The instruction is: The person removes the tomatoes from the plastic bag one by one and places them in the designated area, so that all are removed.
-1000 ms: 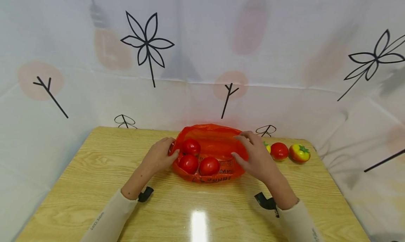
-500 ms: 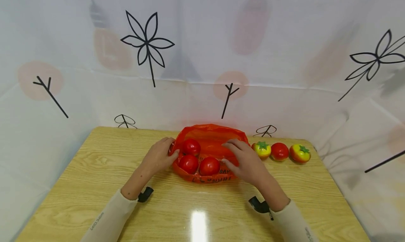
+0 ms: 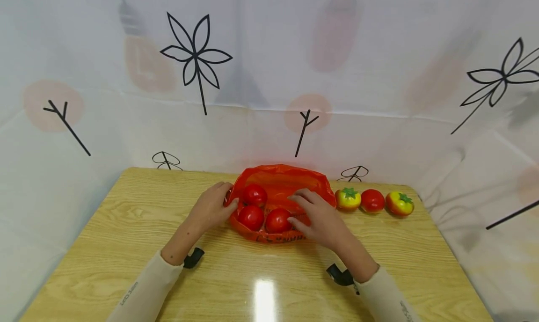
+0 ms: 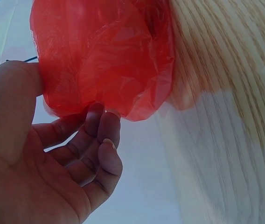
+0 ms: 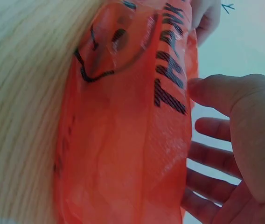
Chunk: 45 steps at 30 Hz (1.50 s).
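Observation:
An orange-red plastic bag (image 3: 290, 176) with black print lies with its mouth spread wide. Inside sit a rear red tomato (image 3: 255, 195), a front-left one and a front-right tomato (image 3: 278, 221). My left hand (image 3: 212, 205) pinches the left rim, thumb over the edge and fingers curled against the outside; in the left wrist view these fingers (image 4: 108, 123) meet the film. Over the right part of the mouth hovers my right hand (image 3: 320, 219), its fingers spread and loosely bent, the thumb tip right at the front-right tomato. Its palm holds nothing in the right wrist view.
Right of the bag stand a yellow tomato (image 3: 348, 200) with a green top, a red tomato (image 3: 372, 201) and a red-yellow tomato (image 3: 399, 204) in a row. They rest on a wood-grain table (image 3: 126, 219). A patterned white cloth (image 3: 252, 139) hangs behind.
My right hand has moved left from the bag's right rim to the front-right tomato, uncovering the yellow tomato outside. The left hand has stayed at the left rim.

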{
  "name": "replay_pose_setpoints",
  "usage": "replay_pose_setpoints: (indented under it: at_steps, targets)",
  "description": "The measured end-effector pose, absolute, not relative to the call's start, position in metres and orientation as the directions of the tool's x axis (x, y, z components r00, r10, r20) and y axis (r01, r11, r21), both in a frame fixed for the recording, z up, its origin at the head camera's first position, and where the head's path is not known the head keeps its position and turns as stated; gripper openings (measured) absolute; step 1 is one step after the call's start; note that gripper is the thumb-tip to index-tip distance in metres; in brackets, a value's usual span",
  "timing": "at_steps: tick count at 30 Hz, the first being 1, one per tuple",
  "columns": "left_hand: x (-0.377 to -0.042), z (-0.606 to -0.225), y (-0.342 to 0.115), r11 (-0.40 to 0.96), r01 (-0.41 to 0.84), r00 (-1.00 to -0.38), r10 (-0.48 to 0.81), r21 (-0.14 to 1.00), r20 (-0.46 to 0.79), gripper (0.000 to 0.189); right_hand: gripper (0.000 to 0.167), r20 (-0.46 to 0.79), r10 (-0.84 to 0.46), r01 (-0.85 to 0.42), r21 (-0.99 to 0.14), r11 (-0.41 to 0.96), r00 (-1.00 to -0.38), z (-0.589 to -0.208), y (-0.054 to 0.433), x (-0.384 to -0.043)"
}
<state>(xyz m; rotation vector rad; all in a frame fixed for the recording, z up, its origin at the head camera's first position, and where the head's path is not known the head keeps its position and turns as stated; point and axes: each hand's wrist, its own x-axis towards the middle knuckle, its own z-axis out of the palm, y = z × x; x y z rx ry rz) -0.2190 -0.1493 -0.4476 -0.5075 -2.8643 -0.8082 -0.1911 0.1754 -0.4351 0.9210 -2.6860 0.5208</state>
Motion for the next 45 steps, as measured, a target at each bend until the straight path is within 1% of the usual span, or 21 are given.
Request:
replay_pose_setpoints:
  at_steps: [4, 11, 17, 25, 36, 45]
  targets:
    - [-0.219, -0.447, -0.149, 0.800, 0.353, -0.935, 0.287, 0.486, 0.206, 0.029, 0.052, 0.324, -0.545, -0.626, -0.259, 0.735, -0.773, -0.438, 0.171, -0.190]
    - [-0.219, -0.447, -0.149, 0.801, 0.354, -0.935, 0.287, 0.483, 0.209, 0.030, 0.047, 0.323, -0.579, -0.662, -0.312, 0.682, -0.749, -0.447, 0.162, -0.189]
    - [-0.219, -0.447, -0.149, 0.799, 0.356, -0.934, 0.286, 0.484, 0.215, 0.028, 0.045, 0.313, -0.590, -0.668, -0.323, 0.670, -0.744, -0.453, 0.156, -0.188]
    - [-0.219, -0.447, -0.148, 0.804, 0.356, -0.934, 0.290, 0.477, 0.208, 0.029, 0.045, 0.265, -0.565, -0.624, -0.352, 0.697, -0.781, -0.452, 0.151, -0.188]
    - [-0.218, -0.446, -0.148, 0.806, 0.353, -0.935, 0.291, 0.476, 0.203, 0.029, 0.047, 0.202, -0.485, -0.524, -0.391, 0.757, -0.851, -0.446, 0.135, -0.185]
    - [-0.218, -0.448, -0.149, 0.806, 0.355, -0.934, 0.289, 0.473, 0.209, 0.031, 0.050, 0.159, -0.473, -0.493, -0.413, 0.766, -0.867, -0.446, 0.130, -0.187]
